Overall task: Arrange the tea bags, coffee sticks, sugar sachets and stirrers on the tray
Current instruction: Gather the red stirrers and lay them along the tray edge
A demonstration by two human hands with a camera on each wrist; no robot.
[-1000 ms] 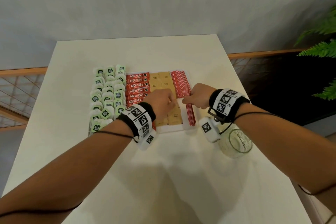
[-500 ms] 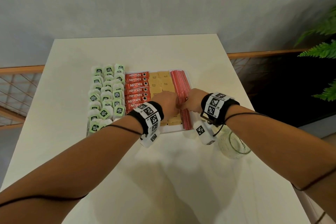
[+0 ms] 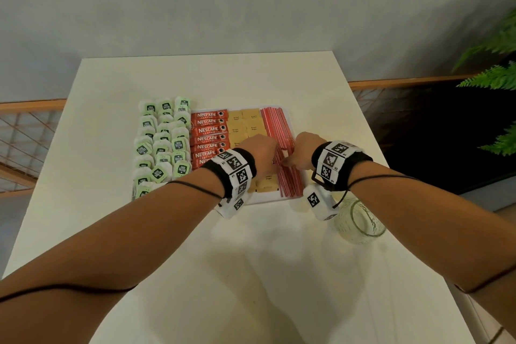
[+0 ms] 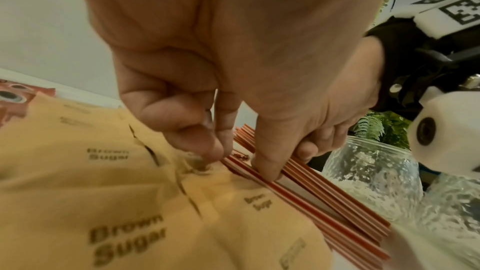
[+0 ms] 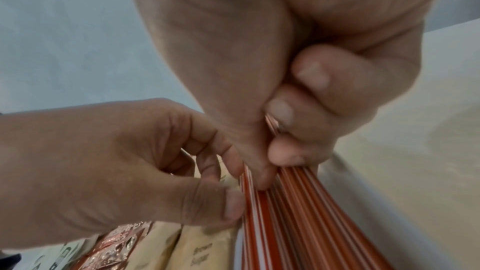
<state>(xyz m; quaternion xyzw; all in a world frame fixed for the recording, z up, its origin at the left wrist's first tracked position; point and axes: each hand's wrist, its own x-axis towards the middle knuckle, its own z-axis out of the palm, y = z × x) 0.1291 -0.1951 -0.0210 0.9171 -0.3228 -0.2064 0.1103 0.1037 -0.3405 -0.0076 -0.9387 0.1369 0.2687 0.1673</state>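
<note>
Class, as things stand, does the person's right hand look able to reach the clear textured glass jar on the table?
Probably yes. The clear textured glass jar stands uncovered on the white table just below the right hand, with nothing between them; the hand would first have to let go of the red-and-white stirrers.

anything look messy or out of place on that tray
Mostly neat. The tea bags are the loosest column: several sit tilted and overlapping, and they spill past the tray's left edge. In the stirrers, where both hands work, the left wrist view shows a bare gap.
</note>
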